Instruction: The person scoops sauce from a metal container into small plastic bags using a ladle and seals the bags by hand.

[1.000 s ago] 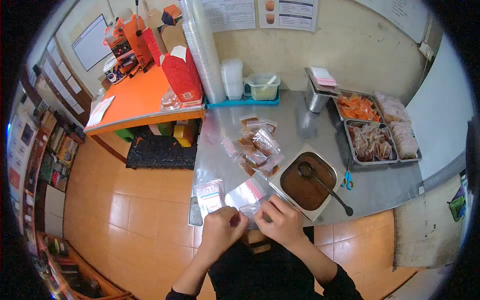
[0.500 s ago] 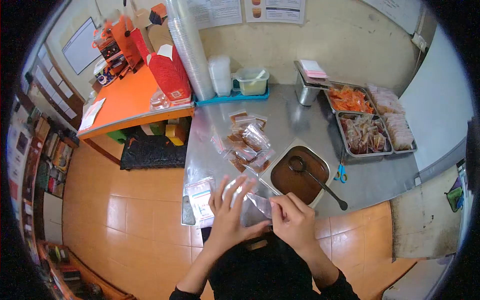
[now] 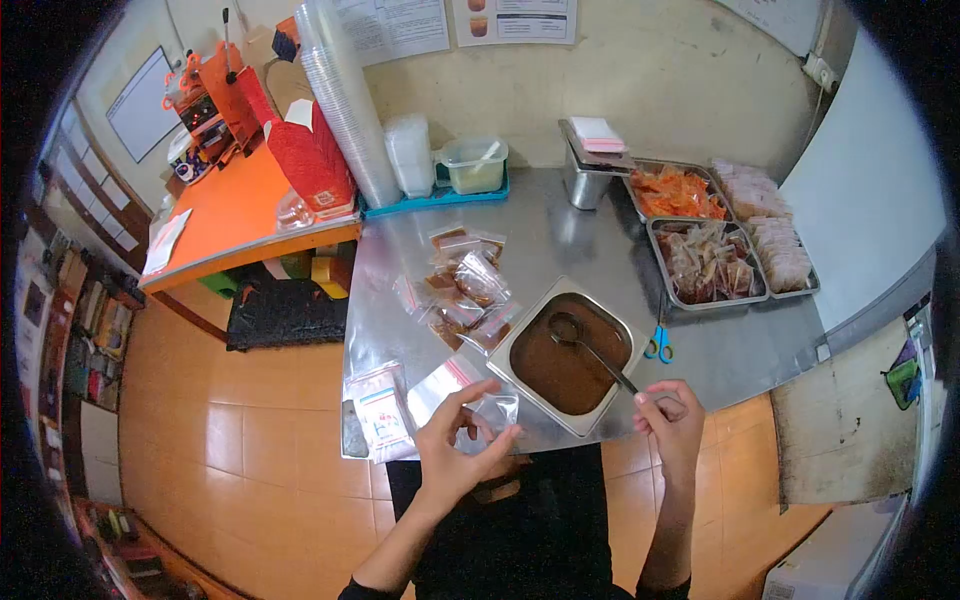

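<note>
My left hand point(image 3: 452, 447) is curled around a small clear plastic bag point(image 3: 507, 408), just in front of the metal pan. At the end of the black ladle point(image 3: 604, 364) is my right hand point(image 3: 675, 430), its thumb and fingers closing on the handle. The ladle's bowl rests in brown sauce point(image 3: 545, 370) inside the rectangular steel pan point(image 3: 503, 372). Behind my left hand lies a stack of flat bags point(image 3: 437, 388). A larger pack of bags point(image 3: 381, 412) sits at the table's front left corner. Filled sauce sachets point(image 3: 462, 290) are heaped beyond the pan.
Blue-handled scissors point(image 3: 658, 346) lie right of the pan. Steel trays point(image 3: 708, 302) of packed sachets stand at the back right, near a steel container point(image 3: 585, 188). Along the wall are stacked cups point(image 3: 345, 110) and a plastic tub point(image 3: 475, 178). An orange table point(image 3: 240, 205) adjoins on the left.
My right hand has left the plastic bag and moved right to the ladle's handle. My left hand keeps the bag. The view has shifted slightly.
</note>
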The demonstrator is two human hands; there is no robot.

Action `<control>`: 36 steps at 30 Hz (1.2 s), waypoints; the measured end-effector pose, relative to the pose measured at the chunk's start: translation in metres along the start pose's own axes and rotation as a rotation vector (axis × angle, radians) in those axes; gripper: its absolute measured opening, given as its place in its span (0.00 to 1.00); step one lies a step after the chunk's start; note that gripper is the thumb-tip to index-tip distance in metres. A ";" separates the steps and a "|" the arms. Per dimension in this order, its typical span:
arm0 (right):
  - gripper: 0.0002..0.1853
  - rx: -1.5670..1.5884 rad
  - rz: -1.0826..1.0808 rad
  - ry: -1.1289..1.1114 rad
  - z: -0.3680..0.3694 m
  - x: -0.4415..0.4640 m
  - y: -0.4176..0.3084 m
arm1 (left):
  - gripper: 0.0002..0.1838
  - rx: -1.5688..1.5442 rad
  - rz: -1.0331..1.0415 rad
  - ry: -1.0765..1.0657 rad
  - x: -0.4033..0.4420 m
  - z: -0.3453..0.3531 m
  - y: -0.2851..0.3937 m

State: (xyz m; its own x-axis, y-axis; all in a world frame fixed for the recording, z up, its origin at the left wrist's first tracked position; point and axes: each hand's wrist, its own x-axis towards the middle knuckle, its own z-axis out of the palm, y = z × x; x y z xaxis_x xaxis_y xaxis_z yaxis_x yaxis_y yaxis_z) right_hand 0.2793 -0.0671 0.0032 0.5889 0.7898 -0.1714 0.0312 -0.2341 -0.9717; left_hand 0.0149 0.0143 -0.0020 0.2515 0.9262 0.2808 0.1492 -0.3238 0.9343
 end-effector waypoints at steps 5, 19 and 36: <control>0.07 0.248 -0.186 0.221 0.021 0.005 0.000 | 0.28 -0.294 -0.046 0.092 -0.005 0.000 -0.011; 0.04 -0.059 -0.889 -0.038 0.043 -0.018 0.014 | 0.09 -0.258 -0.210 0.079 0.001 -0.040 -0.027; 0.09 0.929 -0.095 0.289 0.017 0.008 0.002 | 0.27 0.007 0.106 0.193 0.062 -0.018 0.022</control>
State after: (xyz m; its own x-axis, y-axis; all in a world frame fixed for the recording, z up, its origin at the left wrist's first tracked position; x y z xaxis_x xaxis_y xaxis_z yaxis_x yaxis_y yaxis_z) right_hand 0.2702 -0.0517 -0.0027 0.7960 0.5840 -0.1593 -0.4869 0.4615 -0.7416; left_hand 0.0161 0.0676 0.0402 0.0783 0.9065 0.4148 0.1384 -0.4219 0.8960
